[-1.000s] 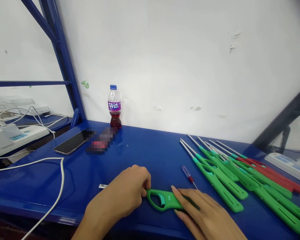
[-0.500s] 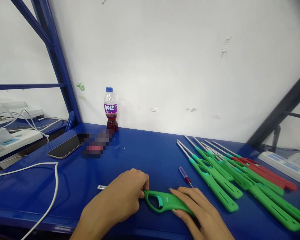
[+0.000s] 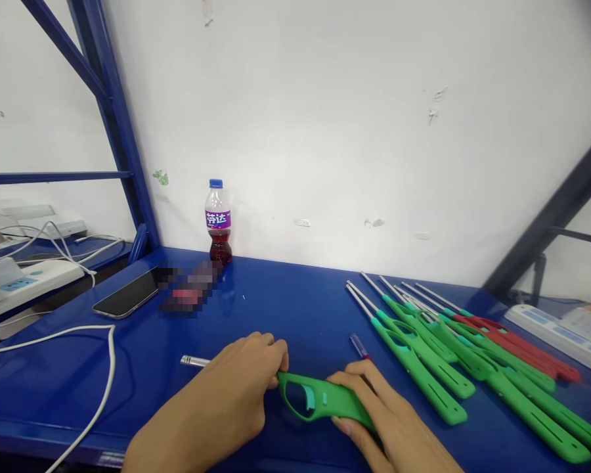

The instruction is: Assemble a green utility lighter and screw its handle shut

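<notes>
Near the table's front edge, both hands are on a green long-necked lighter (image 3: 342,399) with a teal trigger in its looped guard. My left hand (image 3: 249,374) is closed around the neck end, and the metal tip pokes out to the left of it. My right hand (image 3: 381,410) grips the handle, fingers on top and thumb along the near side. The handle's rear end is hidden under that hand. Just beyond my right fingers lies a screwdriver (image 3: 358,345) with a clear purplish handle, its shaft hidden by the hand.
Several green lighters (image 3: 423,364) and some red ones (image 3: 522,345) lie piled at the right. A power strip (image 3: 561,338) is beyond them. At the left are a phone (image 3: 128,294), a white cable (image 3: 109,368) and a blurred-out item. A drink bottle (image 3: 219,223) stands against the wall.
Both hands and the held lighter have shifted slightly left. More of its metal tip shows. My right hand now covers the screwdriver's shaft. The view has tilted up a little.
</notes>
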A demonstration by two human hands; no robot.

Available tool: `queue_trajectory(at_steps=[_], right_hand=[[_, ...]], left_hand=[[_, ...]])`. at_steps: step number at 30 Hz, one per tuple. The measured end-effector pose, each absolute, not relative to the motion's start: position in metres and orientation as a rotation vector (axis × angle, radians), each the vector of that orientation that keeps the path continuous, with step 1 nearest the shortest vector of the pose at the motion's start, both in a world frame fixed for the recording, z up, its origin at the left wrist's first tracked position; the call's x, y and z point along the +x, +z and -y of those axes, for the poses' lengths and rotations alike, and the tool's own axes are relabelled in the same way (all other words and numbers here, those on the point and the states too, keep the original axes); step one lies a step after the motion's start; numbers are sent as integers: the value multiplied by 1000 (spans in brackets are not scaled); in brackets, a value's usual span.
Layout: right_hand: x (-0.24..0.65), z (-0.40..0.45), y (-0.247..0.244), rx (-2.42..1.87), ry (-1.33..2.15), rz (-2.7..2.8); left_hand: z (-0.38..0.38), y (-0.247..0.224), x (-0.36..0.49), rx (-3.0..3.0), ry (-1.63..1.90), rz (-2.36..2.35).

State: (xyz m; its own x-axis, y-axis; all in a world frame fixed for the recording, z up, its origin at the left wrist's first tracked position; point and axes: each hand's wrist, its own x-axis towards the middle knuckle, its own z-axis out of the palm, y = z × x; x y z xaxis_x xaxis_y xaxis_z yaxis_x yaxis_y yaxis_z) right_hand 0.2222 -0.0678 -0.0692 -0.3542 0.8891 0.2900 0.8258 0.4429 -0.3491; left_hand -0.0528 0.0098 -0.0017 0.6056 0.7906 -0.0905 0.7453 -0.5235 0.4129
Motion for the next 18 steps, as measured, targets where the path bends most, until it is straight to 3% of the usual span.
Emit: queue_trajectory(at_steps=[9,18], right_hand=[[224,66,-92,-1377,-162,2285],[222,71,-87,-1346,-282,2211]], left_hand=[[-24,-4,-87,2409,480,-1277],[-37,-9,-87,2375,419,-1351]])
